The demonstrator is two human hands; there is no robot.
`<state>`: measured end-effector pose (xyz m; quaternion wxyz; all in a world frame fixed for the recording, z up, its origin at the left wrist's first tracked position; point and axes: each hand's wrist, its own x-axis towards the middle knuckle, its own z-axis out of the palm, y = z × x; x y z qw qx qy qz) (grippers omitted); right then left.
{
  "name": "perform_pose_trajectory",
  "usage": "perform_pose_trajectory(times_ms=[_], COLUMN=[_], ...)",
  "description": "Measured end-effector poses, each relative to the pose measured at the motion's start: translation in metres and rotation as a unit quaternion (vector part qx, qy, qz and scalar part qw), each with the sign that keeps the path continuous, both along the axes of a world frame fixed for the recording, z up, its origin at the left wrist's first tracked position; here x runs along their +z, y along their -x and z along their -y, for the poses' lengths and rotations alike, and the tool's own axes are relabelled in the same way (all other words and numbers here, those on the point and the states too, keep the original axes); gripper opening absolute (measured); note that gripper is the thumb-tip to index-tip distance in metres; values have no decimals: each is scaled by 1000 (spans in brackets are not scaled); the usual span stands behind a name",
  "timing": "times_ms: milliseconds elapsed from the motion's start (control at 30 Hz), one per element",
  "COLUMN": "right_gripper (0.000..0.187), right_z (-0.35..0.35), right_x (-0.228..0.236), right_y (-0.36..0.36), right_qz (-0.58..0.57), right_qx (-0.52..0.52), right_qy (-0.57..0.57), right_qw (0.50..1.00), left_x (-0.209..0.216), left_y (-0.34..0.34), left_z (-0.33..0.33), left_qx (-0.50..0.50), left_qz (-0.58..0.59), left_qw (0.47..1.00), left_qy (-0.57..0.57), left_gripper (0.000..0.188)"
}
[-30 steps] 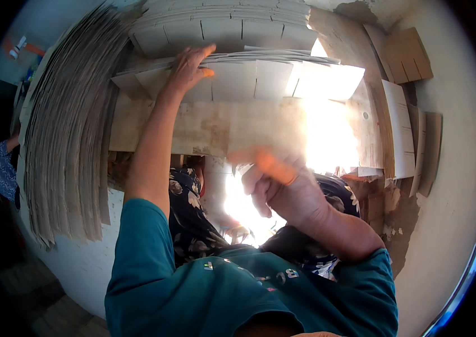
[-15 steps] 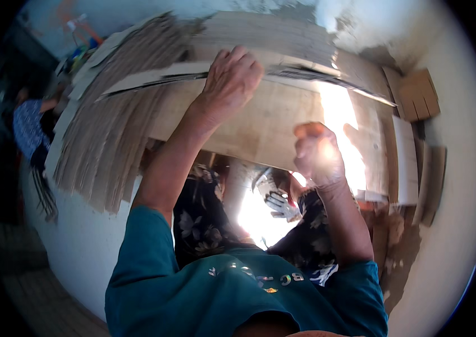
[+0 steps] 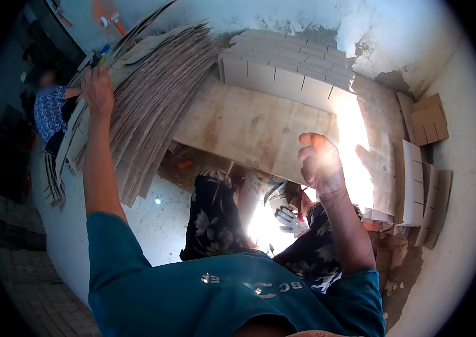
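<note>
A fanned pile of cardboard sheets (image 3: pixel 156 95) leans at the left. My left hand (image 3: pixel 97 91) is stretched to its far left edge, fingers closed on a cardboard sheet whose far end curves upward; the fingertips are partly hidden. Above the right part of the wooden board (image 3: pixel 249 121), my right hand (image 3: pixel 321 163) hangs in bright glare. Its fingers are loosely bent and apart, with nothing visible in them. Across the board's back lies a neat stack of slotted cardboard strips (image 3: pixel 288 78).
More slotted cardboard pieces (image 3: pixel 412 182) stand at the right by the wall, below a brown cardboard piece (image 3: pixel 429 119). A gloved hand or glove (image 3: pixel 289 219) shows below the board. Another person (image 3: pixel 50 115) is at the far left, beyond the pile.
My left hand has moved from above the board to the pile at the left. The blurred strip across the board is gone from there. My right hand has stayed nearly in place.
</note>
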<state>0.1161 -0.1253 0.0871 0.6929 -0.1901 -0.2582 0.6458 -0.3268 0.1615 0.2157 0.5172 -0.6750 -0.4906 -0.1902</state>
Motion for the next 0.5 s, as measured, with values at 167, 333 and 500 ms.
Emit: perform_pose_trajectory(times_ms=[167, 333, 500], right_gripper=[35, 51, 72], right_z=[-3, -10, -20], right_x=[0, 0, -2], right_y=[2, -2, 12], right_qz=[13, -43, -61], right_qx=[6, 67, 159], right_qy=[-11, -45, -110], right_qw=[1000, 996, 979], left_x=[-32, -60, -107], left_y=[-11, -123, -253], left_z=[4, 87, 173], left_qx=[70, -312, -567], left_qz=[66, 326, 564], left_qw=[969, 835, 247], left_qy=[226, 315, 547], left_gripper=[20, 46, 46])
